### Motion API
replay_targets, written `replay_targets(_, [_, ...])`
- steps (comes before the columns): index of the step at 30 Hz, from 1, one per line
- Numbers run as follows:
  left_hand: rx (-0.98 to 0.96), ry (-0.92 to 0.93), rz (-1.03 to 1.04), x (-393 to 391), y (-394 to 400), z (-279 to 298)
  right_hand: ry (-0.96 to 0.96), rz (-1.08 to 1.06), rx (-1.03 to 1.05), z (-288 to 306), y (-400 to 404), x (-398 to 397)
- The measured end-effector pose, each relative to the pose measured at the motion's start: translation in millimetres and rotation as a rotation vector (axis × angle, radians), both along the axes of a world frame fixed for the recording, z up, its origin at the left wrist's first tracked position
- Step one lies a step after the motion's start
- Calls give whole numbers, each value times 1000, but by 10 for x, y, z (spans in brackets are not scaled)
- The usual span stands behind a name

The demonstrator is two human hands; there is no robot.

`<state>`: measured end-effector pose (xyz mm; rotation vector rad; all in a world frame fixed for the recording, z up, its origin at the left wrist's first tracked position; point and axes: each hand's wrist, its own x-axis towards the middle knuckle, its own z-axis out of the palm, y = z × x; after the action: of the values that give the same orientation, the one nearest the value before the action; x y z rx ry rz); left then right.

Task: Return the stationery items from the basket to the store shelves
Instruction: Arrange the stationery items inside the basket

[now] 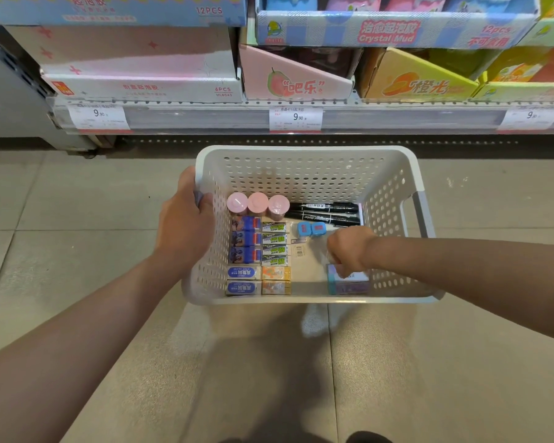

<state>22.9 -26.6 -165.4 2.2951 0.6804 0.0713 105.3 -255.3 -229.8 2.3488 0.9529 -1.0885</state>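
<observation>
Holding the white basket (307, 153) by its left rim with our curled left hand (186, 230), we close our right hand (349, 249) on a small pastel box (347, 279) at the basket's near right corner; it looks light and stiff, best pinched by its sides.

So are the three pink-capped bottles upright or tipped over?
Upright: the pink-capped bottles show round caps facing the camera, side by side at the basket's far end.

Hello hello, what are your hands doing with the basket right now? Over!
Left hand grips basket rim. Right hand inside, fingers curled at pale box, grip unclear. Erasers, markers not yet shelved. Nothing blocking.
</observation>
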Motion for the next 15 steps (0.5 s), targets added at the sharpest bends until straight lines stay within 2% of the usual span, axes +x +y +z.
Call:
replay_targets(7, [4, 1, 0, 2, -4, 7, 20, -74, 88, -70, 1, -5])
replay_targets(15, [9, 3, -1, 0, -5, 4, 32, -9, 112, -40, -8, -8])
